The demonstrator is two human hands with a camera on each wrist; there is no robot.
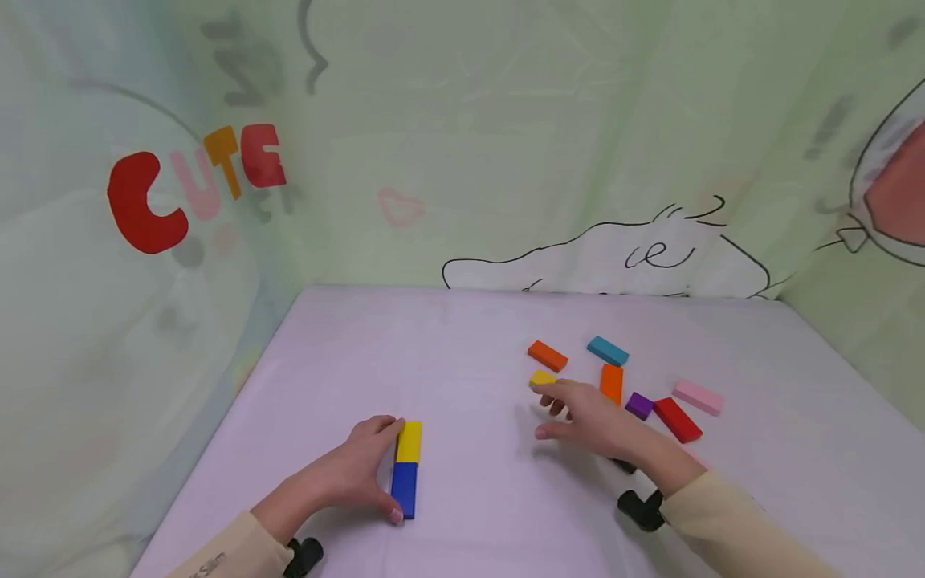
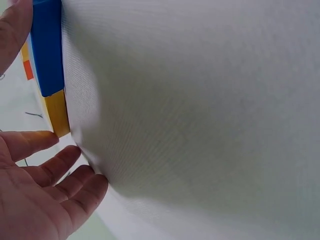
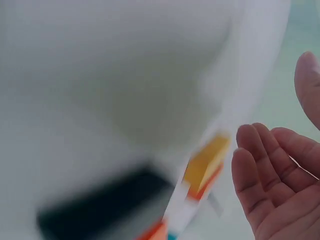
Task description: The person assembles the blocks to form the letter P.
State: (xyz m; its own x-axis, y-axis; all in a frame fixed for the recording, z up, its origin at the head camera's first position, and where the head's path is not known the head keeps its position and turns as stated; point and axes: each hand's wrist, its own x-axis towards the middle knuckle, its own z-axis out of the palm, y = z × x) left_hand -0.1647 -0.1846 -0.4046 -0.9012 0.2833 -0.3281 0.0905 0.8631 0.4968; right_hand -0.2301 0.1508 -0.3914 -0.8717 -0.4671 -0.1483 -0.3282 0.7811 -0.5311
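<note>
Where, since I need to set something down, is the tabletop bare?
The pale lilac tabletop is bare between the blue rectangular block by the left hand and the right hand, and at back left, up to the pale green printed fabric backdrop. It is crowded farther right, around the red rectangular block and small purple block.

A smooth, pale lilac tabletop (image 1: pixel 462 337) meets a pale green, curtain-like backdrop (image 1: pixel 462 120) at its far edge. On the backdrop's left side, chunky letters read CUTE: a red C (image 1: pixel 126 197), pink U (image 1: pixel 207 207), orange T (image 1: pixel 221 146) and red E (image 1: pixel 256 156). Further right are a faint pink heart outline (image 1: pixel 400 210), a white, black-outlined cartoon shape (image 1: pixel 549 269) just above the table edge, and a partly cropped, rounded red-and-white figure (image 1: pixel 903 197).
</note>
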